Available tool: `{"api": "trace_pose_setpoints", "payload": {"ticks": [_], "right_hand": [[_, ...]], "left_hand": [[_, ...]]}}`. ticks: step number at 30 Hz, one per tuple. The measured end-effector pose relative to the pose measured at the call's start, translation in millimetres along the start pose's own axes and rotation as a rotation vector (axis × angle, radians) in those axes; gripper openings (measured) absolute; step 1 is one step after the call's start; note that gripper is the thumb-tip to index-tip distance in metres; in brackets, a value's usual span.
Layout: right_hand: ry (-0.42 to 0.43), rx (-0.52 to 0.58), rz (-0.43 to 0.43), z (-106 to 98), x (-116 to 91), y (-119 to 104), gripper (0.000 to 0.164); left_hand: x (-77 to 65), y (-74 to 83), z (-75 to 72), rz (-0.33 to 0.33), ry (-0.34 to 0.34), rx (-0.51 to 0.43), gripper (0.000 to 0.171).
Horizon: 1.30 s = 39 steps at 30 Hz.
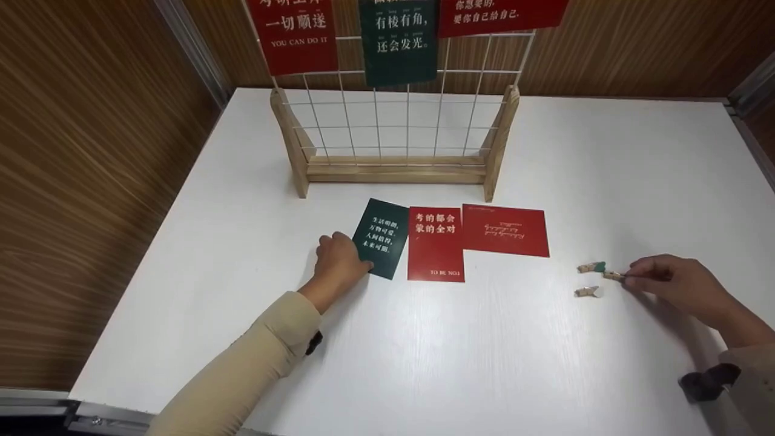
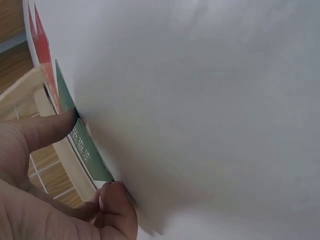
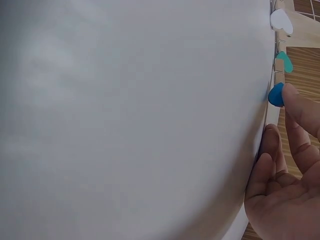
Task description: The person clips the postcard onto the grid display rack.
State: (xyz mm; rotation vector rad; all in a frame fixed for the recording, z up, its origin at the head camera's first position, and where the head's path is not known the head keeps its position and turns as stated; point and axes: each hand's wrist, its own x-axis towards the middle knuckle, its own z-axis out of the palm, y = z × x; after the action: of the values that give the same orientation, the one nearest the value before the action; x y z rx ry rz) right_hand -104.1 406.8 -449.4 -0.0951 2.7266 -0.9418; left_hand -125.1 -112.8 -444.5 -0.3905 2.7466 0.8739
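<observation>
With thumb and curled fingers, my left hand (image 1: pixel 338 259) holds the dark green card (image 1: pixel 385 237) by its left side and lower edge. That card bears white writing and lies at a slant on the white table, as the left wrist view also shows. At the right, my right hand (image 1: pixel 684 287) pinches a small wooden clothespin (image 1: pixel 613 276) between thumb and fingers. Its blue heart (image 3: pixel 276 95) shows in the right wrist view. Beside it lie a clothespin with a green heart (image 1: pixel 591 267) and one with a white heart (image 1: pixel 588 292).
An upright red card (image 1: pixel 436 245) and a sideways red card (image 1: pixel 507 230) lie right of the green one. Behind them stands a white wire grid in a wooden stand (image 1: pixel 396 174). Two red cards and a green card (image 1: pixel 401 66) hang on the grid.
</observation>
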Motion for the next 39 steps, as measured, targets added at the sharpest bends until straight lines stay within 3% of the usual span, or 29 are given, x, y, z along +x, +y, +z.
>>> {"api": "trace_pose_setpoints", "payload": {"ticks": [8, 15, 21, 25, 29, 39], "right_hand": [[0.004, -0.003, -0.001, 0, 0, -1, 0.035], [-0.007, 0.044, 0.022, -4, -1, -4, 0.038], [-0.01, 0.045, 0.035, -7, -2, -5, 0.037], [0.0, 0.063, 0.028, -7, -1, -6, 0.037], [0.027, 0.113, 0.028, -8, -1, -5, 0.036], [0.115, 0.356, 0.001, -8, 1, 0, 0.027]], "left_hand": [[4.3, -5.1, -3.6, 0.006, -0.035, -0.02, 0.073], [6.3, -10.4, -11.1, 0.064, -0.062, -0.009, 0.059], [10.8, -19.7, -20.0, 0.058, -0.117, -0.131, 0.039], [13.7, -27.8, -27.7, 0.022, -0.153, -0.22, 0.035], [16.8, -35.6, -33.7, 0.032, -0.189, -0.301, 0.028], [22.2, -51.6, -42.3, 0.036, -0.258, -0.431, 0.018]]}}
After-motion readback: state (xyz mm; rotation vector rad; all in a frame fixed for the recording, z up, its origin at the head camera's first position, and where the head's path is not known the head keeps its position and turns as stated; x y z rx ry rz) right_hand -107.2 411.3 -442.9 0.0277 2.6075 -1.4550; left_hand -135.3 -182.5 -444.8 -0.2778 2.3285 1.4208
